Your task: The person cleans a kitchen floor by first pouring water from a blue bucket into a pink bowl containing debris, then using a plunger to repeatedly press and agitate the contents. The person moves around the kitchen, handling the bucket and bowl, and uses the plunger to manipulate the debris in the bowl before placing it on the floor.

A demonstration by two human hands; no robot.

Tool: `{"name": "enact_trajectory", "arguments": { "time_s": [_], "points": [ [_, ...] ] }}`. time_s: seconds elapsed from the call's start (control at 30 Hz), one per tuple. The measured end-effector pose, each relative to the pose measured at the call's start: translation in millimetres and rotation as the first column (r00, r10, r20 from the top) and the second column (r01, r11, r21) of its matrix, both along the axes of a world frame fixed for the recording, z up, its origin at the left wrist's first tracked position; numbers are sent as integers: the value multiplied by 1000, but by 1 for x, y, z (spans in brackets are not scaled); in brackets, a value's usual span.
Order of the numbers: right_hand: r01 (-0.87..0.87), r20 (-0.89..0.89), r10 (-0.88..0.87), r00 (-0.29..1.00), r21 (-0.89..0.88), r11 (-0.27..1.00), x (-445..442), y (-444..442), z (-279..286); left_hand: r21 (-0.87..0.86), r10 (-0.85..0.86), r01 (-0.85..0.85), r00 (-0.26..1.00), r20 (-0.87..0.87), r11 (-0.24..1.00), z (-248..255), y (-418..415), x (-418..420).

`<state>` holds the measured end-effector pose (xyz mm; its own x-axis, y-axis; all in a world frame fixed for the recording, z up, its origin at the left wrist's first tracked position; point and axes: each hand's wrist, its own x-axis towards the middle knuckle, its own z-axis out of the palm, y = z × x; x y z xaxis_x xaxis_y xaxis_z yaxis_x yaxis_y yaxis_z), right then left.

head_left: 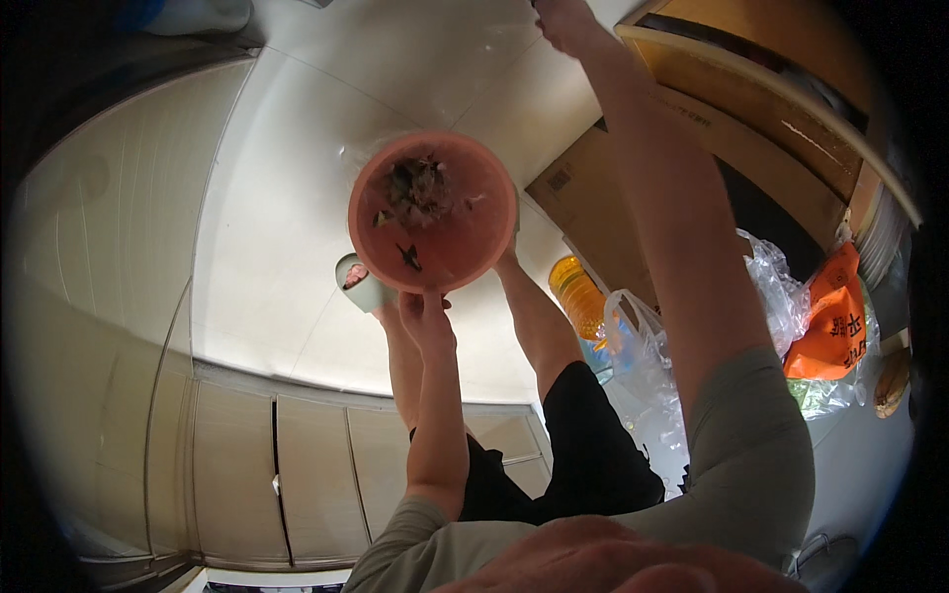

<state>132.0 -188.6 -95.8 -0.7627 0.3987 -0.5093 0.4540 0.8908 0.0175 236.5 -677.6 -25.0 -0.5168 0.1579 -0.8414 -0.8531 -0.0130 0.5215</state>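
Observation:
A round pink plastic bin [474, 256] hangs in front of my legs, with its open top facing me. My left hand [426, 315] grips its near rim. Dark green and brownish scraps [419, 189] are heaped at the far side inside the bin. A few loose dark leaf-like bits [408, 256] lie lower down in it. My right arm stretches far forward, and my right hand [565, 28] is at the top edge of the view with its fingers curled. The frame cuts off its fingertips, where something small and dark shows; I cannot tell whether it is held.
Pale floor tiles [259, 282] lie below, with cabinet doors [233, 474] at the left and bottom. On the right are flattened cardboard [593, 200], an oil bottle [577, 293], clear plastic bags [641, 348], an orange bag [827, 319] and a wooden shelf unit [749, 96]. My slippered foot [359, 285] stands beside the bin.

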Motion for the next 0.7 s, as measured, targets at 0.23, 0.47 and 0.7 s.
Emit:
{"name": "enact_trajectory", "arguments": {
  "time_s": [0.23, 0.47, 0.7],
  "points": [
    [623, -114, -694, 711, -354, 697, -56, -5, 6, -54, 55, -55, 998, -9, 997, 14, 4, -10],
    [697, 123, -739, 662, -462, 548, 7, -75, 43, -12, -8, 8, 999, -41, 1000, 12, -11, -2],
    [617, 1, -659, 752, -351, 704, 38, -120, 29, 4, 36, -36, 999, -9, 999, -3, -11, -6]
  ]
}}
